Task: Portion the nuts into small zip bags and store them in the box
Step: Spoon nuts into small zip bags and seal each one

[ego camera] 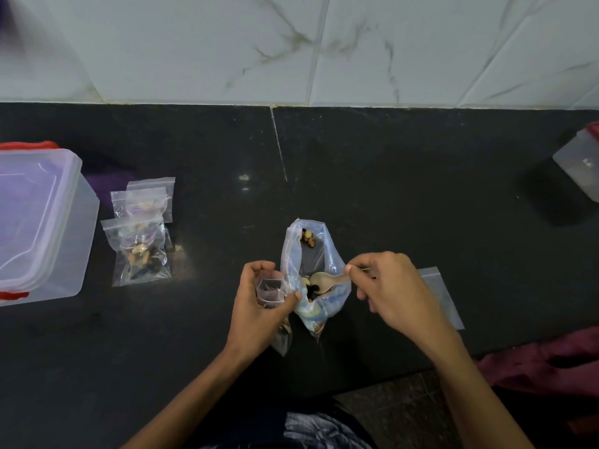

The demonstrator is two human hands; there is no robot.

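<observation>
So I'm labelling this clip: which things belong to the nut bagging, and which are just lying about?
In the job:
left hand holding small clear zip bag
right hand with pale spoon
big blue-tinted nut bag
filled zip bags
clear red-clipped plastic box
spare flat zip bag

Lying about:
maroon cloth
second clear container

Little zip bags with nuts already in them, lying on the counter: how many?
3, stacked beside the clear box: front bag, middle bag, back bag mostly hidden. The left hand holds another small bag, being filled.
</observation>
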